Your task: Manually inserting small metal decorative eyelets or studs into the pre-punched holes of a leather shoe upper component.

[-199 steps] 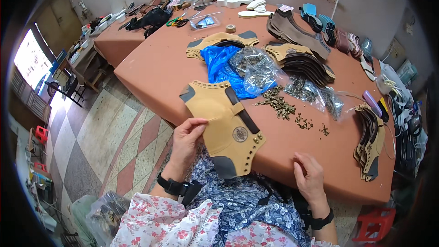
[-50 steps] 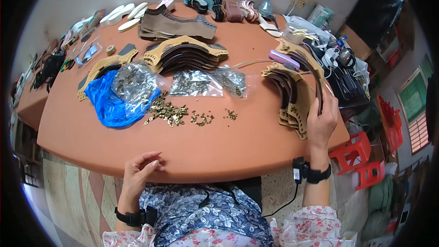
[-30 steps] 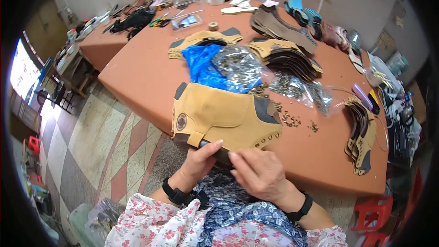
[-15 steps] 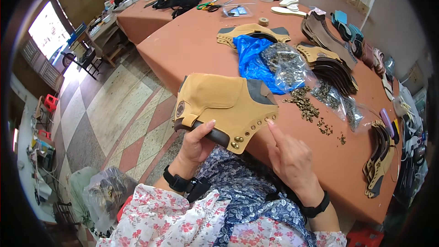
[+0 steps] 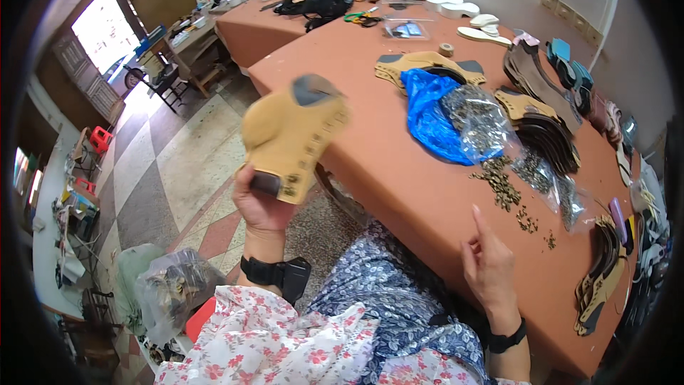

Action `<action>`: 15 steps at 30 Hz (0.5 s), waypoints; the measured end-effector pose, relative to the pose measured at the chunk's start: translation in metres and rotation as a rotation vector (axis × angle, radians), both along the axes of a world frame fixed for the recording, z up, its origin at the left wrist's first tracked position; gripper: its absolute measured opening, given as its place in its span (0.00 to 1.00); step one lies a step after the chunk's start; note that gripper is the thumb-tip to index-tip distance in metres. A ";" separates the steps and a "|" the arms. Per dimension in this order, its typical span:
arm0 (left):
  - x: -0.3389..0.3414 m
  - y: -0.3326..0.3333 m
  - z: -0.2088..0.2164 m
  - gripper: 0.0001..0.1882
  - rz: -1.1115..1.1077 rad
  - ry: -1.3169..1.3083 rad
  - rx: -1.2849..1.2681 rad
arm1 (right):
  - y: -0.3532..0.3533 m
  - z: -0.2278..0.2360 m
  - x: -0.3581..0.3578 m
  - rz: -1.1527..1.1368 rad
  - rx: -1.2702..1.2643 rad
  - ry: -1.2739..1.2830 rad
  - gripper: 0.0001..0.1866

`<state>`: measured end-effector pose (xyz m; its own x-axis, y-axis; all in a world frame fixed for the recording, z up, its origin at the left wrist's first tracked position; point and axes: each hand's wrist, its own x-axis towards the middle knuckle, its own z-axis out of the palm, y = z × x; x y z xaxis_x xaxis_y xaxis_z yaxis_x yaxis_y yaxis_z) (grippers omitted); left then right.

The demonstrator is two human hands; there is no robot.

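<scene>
My left hand grips the lower end of a tan shoe upper, raised over the gap beside the table's left edge. The upper has a dark grey patch at its top, a row of lace holes down its right side and a dark brown lining at the bottom. It is smeared by motion. My right hand is over the table's near edge with its index finger stretched out and the other fingers loosely bent; nothing is in it. Beyond that fingertip lies a heap of small brass-coloured metal pieces.
On the brown-covered table are a blue plastic bag, clear bags of metal pieces, stacked uppers and more uppers at right. White soles lie farther back. A clear bag stands at lower left.
My left hand has swung the shoe upper up and to the left, turning it more upright. My right hand has come away from its lace holes, to the right and lower.
</scene>
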<state>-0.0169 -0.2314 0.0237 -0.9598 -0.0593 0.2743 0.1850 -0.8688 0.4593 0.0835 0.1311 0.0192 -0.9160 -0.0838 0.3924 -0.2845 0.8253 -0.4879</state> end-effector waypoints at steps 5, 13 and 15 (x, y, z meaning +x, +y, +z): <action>0.004 -0.065 0.028 0.33 -0.058 0.388 0.420 | -0.001 -0.003 0.007 -0.013 -0.059 -0.030 0.35; 0.069 -0.113 0.088 0.24 0.000 0.712 0.517 | -0.018 0.008 0.003 0.121 0.099 0.120 0.33; 0.081 -0.115 0.105 0.24 -0.066 0.715 0.488 | -0.020 0.010 0.003 0.130 0.106 0.156 0.33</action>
